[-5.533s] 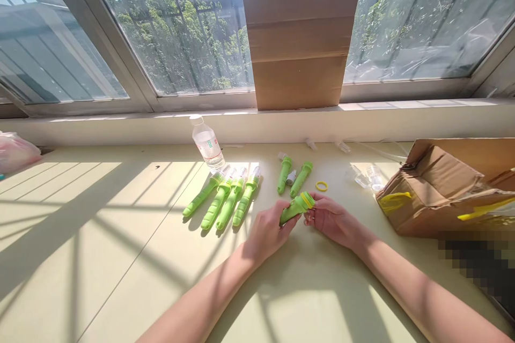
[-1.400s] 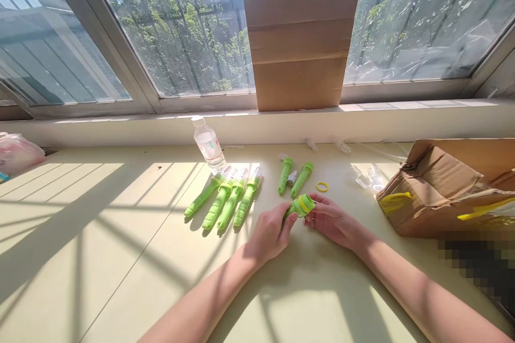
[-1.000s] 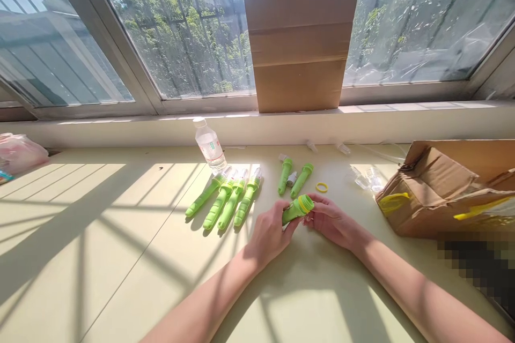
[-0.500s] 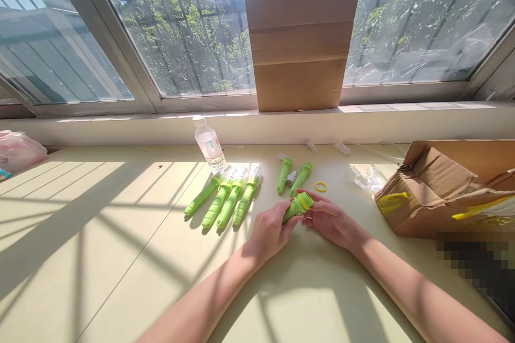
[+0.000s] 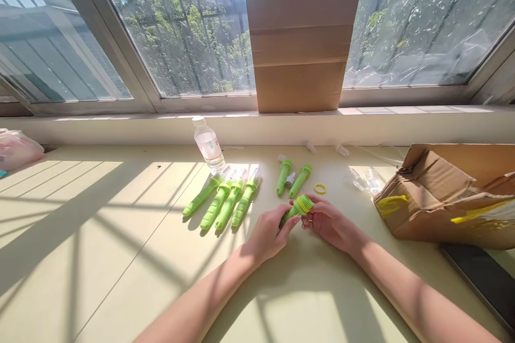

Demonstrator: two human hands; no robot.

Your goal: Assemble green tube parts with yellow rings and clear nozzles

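Note:
A green tube (image 5: 300, 207) with a threaded end and a yellow ring around it is wrapped in the fingers of my left hand (image 5: 269, 231). My right hand (image 5: 330, 221) has its fingertips pressed on the threaded end from the right. Just beyond the hands lie two green tubes (image 5: 300, 180) with a small clear-and-grey part (image 5: 290, 179) between them. A loose yellow ring (image 5: 320, 188) rests to their right. Several green tubes with clear tops (image 5: 245, 203) lie side by side to the left.
A clear bottle (image 5: 209, 146) stands behind the left tubes. At the right are an open cardboard box (image 5: 438, 214), clear plastic pieces (image 5: 364, 179) and a dark phone-like slab (image 5: 478, 278). A pinkish plastic bag (image 5: 18, 149) sits far left, below the windows.
The view has shifted slightly. My hands stay together around the tube, with only a slight shift in their hold. The dark slab at the right now shows clearly.

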